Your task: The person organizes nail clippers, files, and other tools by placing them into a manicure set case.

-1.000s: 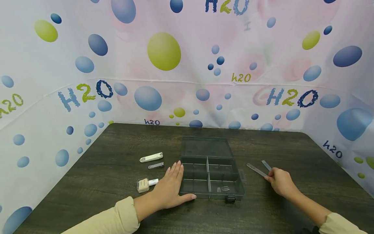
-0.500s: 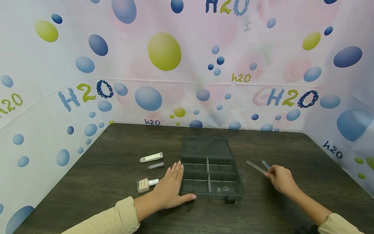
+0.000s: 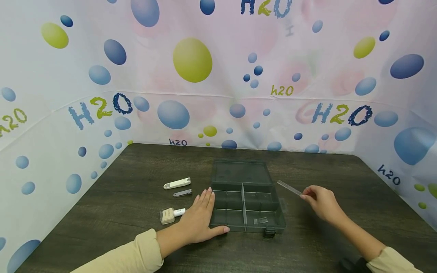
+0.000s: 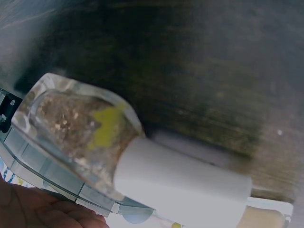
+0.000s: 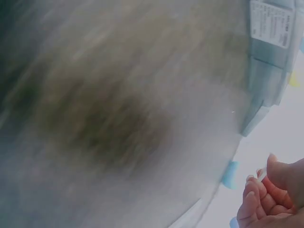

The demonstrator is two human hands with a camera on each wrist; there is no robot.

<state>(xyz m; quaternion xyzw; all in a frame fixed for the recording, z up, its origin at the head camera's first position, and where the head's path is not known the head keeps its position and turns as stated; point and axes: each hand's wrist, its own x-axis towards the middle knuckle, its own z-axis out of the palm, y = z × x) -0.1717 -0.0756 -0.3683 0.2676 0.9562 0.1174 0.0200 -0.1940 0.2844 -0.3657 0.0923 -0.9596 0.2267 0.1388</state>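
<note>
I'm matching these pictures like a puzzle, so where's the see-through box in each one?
Head: the see-through box lies open, a bit right of the middle, low down.
Left wrist: the see-through box is lower left, partly behind a bottle.
Right wrist: the see-through box is at the upper right edge, cut off.
Shared landmark: the dotted backdrop.

Glass bottle (image 4: 107,152) of glittery brown flecks, near the left hand (image 4: 47,209).
Its body, with a yellow patch (image 4: 108,124), lies nearer the hand; the white cap (image 4: 183,180) points away, toward a clear-edged beige piece (image 4: 261,218) farther off. A see-through box (image 4: 42,164) with a black latch (image 4: 8,111) shows right by the hand; dark bench (image 4: 228,85) spreads across the bottle's other side.
</note>
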